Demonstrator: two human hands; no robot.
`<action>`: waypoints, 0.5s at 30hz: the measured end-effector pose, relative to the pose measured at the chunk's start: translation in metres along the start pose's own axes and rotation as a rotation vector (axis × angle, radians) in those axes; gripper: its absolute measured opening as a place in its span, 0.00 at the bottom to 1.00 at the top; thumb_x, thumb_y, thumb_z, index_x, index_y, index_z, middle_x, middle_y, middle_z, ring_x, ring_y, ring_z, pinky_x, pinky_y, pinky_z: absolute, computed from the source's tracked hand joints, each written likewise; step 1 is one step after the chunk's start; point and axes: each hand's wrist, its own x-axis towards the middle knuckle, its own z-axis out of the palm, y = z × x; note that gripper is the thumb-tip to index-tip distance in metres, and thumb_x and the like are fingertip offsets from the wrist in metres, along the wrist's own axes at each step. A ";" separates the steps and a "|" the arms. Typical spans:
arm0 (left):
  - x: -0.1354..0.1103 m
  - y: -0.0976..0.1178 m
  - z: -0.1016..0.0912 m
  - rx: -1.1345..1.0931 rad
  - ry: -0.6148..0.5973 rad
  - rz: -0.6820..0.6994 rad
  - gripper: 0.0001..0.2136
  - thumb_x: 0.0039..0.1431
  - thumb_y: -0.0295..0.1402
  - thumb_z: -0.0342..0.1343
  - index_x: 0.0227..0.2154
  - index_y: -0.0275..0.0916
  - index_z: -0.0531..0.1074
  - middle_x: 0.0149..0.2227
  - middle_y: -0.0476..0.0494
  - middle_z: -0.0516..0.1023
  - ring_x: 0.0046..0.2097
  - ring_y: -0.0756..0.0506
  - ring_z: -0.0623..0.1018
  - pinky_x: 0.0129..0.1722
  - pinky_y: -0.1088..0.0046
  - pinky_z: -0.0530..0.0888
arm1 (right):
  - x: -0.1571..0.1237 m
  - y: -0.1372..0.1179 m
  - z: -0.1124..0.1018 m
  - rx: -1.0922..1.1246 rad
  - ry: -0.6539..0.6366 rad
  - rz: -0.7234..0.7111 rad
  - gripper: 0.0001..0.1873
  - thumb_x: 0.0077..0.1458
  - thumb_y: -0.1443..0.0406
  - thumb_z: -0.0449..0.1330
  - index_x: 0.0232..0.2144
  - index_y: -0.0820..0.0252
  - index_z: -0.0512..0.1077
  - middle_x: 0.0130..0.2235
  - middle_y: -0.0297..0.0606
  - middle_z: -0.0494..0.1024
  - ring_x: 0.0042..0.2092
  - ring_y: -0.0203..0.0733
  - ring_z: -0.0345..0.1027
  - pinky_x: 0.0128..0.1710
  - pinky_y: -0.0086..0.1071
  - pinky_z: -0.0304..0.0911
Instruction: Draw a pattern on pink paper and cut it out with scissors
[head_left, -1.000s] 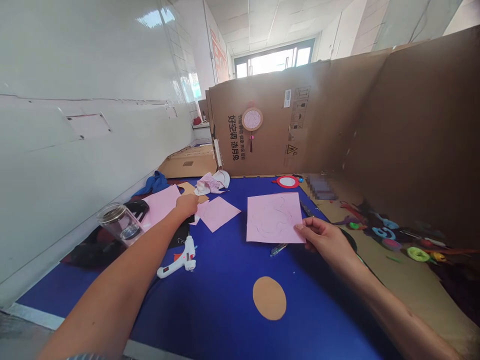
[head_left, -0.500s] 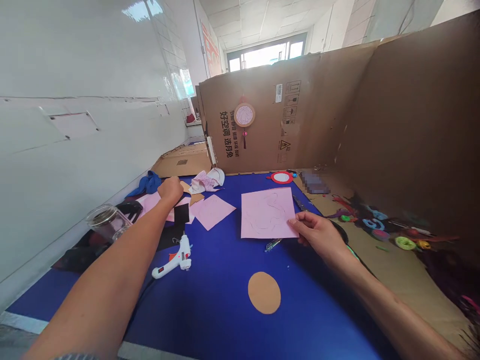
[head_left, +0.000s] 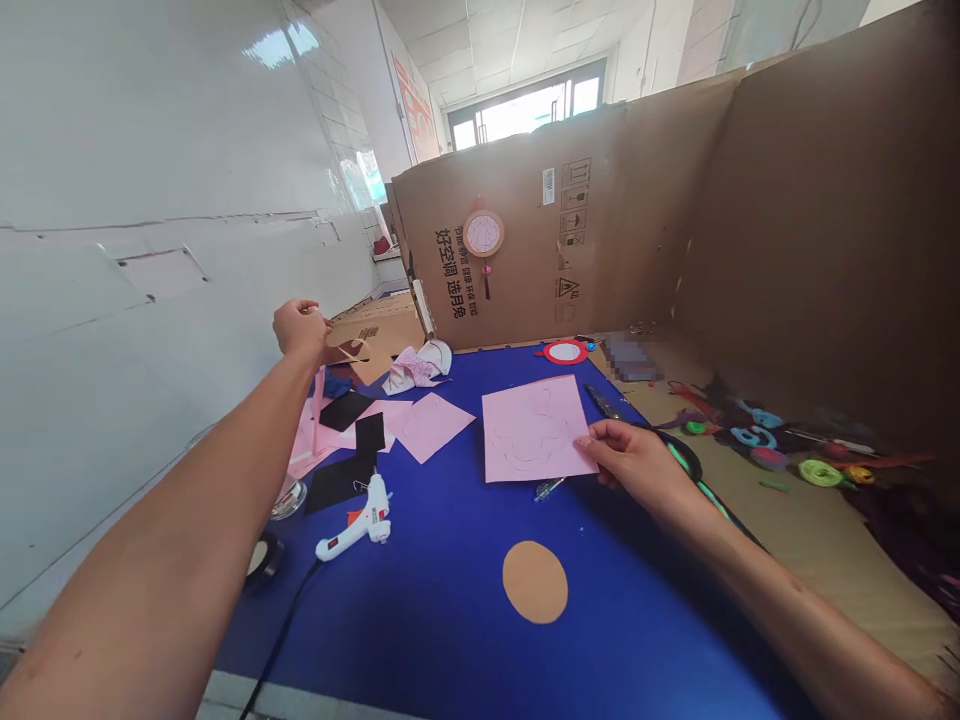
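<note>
My left hand point(head_left: 300, 328) is raised above the far left of the table, its fingers closed on a tan paper scrap point(head_left: 355, 349) with a curved cut edge. Below that hand a narrow pink strip point(head_left: 318, 405) stands up; whether it touches the hand is hidden. My right hand point(head_left: 630, 458) pinches the right edge of a pink paper sheet point(head_left: 536, 430), tilted up over the table and marked with a thin drawn outline. Nearer to me lies a tan cardboard oval point(head_left: 535, 582). A white glue gun point(head_left: 361, 522) rests left of it, its cord running forward.
Pink paper point(head_left: 431, 428), black pieces point(head_left: 369, 434) and a crumpled white-pink piece point(head_left: 417, 367) lie at the left. A red-framed round piece point(head_left: 565, 351) is at the back. Coloured craft bits point(head_left: 757, 440) cover the right side. Cardboard walls point(head_left: 517, 230) stand behind and right.
My left hand has risen from the table, up and to the left, with the tan scrap in it. The pink sheet stays in my right hand, nearly unmoved. The view has shifted slightly.
</note>
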 end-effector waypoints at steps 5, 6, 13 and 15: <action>-0.006 0.039 -0.013 -0.288 0.099 0.018 0.06 0.75 0.33 0.56 0.49 0.38 0.72 0.31 0.51 0.75 0.33 0.48 0.79 0.37 0.67 0.75 | 0.003 0.008 -0.005 -0.314 0.010 -0.019 0.19 0.57 0.46 0.61 0.36 0.52 0.76 0.27 0.35 0.79 0.27 0.45 0.73 0.27 0.35 0.58; -0.010 0.047 -0.018 -0.330 0.096 0.024 0.05 0.75 0.34 0.58 0.48 0.40 0.73 0.30 0.52 0.76 0.34 0.48 0.80 0.38 0.65 0.75 | 0.003 0.009 -0.006 -0.425 0.063 -0.040 0.19 0.59 0.46 0.61 0.39 0.52 0.77 0.30 0.37 0.82 0.30 0.48 0.76 0.28 0.36 0.59; -0.047 0.094 -0.041 -0.764 0.001 -0.023 0.05 0.69 0.23 0.58 0.43 0.40 0.75 0.26 0.53 0.78 0.34 0.48 0.81 0.41 0.64 0.77 | 0.001 0.007 -0.009 -0.574 0.223 -0.184 0.20 0.65 0.50 0.60 0.52 0.52 0.78 0.41 0.39 0.86 0.40 0.50 0.79 0.36 0.39 0.63; -0.056 0.100 -0.043 -0.863 -0.057 -0.078 0.05 0.70 0.24 0.57 0.42 0.41 0.74 0.26 0.53 0.78 0.33 0.49 0.80 0.40 0.67 0.79 | 0.003 0.008 -0.004 -0.433 0.163 -0.239 0.19 0.63 0.51 0.62 0.50 0.52 0.79 0.39 0.37 0.85 0.38 0.48 0.78 0.38 0.39 0.66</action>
